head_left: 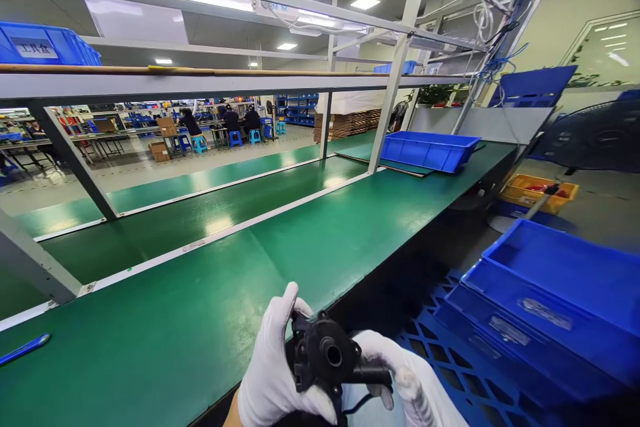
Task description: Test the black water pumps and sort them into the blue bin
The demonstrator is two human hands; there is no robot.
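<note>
Green counter [200,320], with us at its near edge
Our left hand [273,360] and right hand [397,367] clasp fingers round a black part [320,350] between them, hiding its sides; we cannot tell where its thin cable [359,405] ends.

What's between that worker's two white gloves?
A black part with a round opening, held by the left hand, with the right hand beside it; the head view shows this.
</note>
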